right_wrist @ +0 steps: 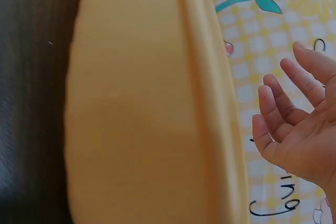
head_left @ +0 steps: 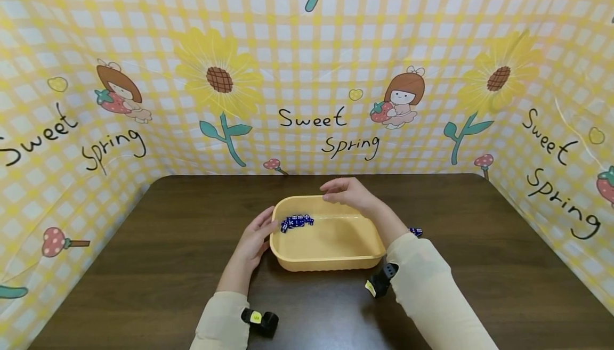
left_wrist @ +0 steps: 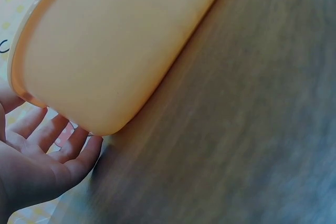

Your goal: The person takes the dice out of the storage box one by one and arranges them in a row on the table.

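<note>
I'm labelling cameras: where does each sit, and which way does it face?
Head: worn on the head, facing forward and down at tub and dice; left hand, right hand and sleeves show.
Left wrist: worn there, facing the tub's outer wall; left hand shows.
Right wrist: worn there, facing the tub's outer wall; right hand shows.
Both wrist views share tub and cloth.

Head view bright; soft glare on table [head_left: 321, 312].
</note>
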Motion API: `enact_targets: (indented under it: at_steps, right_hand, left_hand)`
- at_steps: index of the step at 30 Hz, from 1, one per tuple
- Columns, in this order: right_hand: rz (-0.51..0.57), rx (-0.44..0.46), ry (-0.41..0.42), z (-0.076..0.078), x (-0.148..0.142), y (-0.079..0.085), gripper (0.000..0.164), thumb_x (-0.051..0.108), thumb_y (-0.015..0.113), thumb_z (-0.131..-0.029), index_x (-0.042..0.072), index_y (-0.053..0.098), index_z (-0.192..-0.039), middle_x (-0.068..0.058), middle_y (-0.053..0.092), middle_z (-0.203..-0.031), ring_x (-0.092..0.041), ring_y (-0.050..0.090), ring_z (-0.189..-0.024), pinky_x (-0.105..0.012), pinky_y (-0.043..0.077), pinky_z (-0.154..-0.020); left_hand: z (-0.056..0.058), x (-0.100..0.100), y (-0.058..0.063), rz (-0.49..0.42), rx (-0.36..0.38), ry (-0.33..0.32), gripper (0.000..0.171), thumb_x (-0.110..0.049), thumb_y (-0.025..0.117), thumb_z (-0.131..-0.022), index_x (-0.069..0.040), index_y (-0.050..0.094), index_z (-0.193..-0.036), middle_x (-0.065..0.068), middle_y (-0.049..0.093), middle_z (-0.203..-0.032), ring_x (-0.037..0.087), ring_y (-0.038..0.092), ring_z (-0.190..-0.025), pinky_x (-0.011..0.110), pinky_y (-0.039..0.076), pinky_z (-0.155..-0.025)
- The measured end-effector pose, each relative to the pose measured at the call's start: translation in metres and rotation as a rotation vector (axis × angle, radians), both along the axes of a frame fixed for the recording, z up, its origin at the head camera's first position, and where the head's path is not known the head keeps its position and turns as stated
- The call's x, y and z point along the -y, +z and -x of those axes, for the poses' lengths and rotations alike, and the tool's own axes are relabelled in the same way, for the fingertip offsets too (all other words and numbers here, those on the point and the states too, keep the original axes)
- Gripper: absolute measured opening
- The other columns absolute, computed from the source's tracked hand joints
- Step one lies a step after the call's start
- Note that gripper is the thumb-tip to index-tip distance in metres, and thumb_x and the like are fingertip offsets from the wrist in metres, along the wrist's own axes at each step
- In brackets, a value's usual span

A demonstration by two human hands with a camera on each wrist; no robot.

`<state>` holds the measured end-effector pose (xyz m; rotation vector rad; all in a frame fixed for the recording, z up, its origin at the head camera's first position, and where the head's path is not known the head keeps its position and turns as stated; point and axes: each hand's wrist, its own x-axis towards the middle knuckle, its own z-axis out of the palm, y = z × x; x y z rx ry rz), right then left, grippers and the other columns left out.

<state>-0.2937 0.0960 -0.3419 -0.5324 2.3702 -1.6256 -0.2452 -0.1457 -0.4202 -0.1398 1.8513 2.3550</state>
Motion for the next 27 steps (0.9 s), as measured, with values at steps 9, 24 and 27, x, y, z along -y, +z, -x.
enact_targets:
  at_steps: [9,24,27]
  right_hand:
    - [-0.032,0.045,0.037,0.0,0.015,-0.021,0.034,0.011,0.062,-0.079,-0.004,0.056,-0.108,-0.008,0.061,-0.088,-0.021,0.055,-0.082,-0.048,0.037,-0.08]
    - [-0.048,0.043,0.047,0.0,0.029,-0.042,0.03,0.005,0.062,-0.077,-0.009,0.057,-0.102,-0.007,0.061,-0.078,-0.022,0.055,-0.074,-0.042,0.042,-0.073]
    - [-0.036,0.062,0.038,0.0,0.03,-0.046,0.029,0.002,0.062,-0.076,-0.011,0.056,-0.102,-0.011,0.06,-0.08,-0.029,0.055,-0.077,-0.041,0.043,-0.072]
  left_hand:
    - [0.0,0.0,-0.001,-0.006,-0.005,0.001,0.048,-0.008,0.051,-0.086,-0.011,0.036,-0.131,0.009,0.034,-0.133,0.025,0.035,-0.115,0.045,0.032,-0.087]
    - [-0.001,0.0,0.0,0.015,-0.009,0.007,0.047,-0.009,0.05,-0.087,-0.011,0.036,-0.131,0.01,0.035,-0.132,0.024,0.037,-0.114,0.044,0.033,-0.086]
    - [-0.001,0.0,-0.001,0.018,-0.01,0.007,0.047,-0.009,0.05,-0.087,-0.011,0.036,-0.131,0.01,0.035,-0.132,0.024,0.037,-0.114,0.044,0.033,-0.086]
